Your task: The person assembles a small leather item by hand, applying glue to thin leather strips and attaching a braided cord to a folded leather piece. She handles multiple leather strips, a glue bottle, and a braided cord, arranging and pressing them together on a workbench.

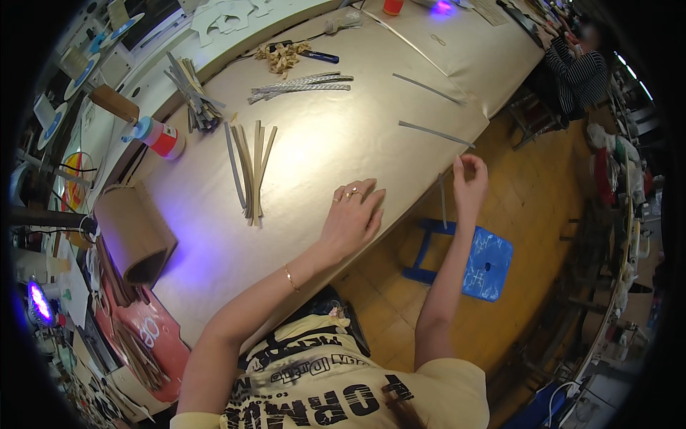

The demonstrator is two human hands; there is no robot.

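I see the left hand (354,214) at frame center, laid flat & palm-down on the tan table (321,136), fingers spread slightly, nothing gripped; rings show on two fingers, thin bracelet at the wrist. Right hand (468,182) is just right of center, raised past the table edge, thumb & fingertips pinched on the top of a thin gray strip (443,204), which hangs straight down from the pinch over the floor. Below it, lower right of center, sits a blue stool (486,261) on the wood floor. Left of the flat hand, a bundle of strips (250,171) lies fanned on the table, apart from the hand. Two more single gray strips lie toward upper right of the table, near the edge. Upper center: braided strips (300,86) & a pile of scraps. Left side: a glue bottle (161,136) w/ blue cap lying down, & a rolled sheet (136,236) of brown material at mid-left.
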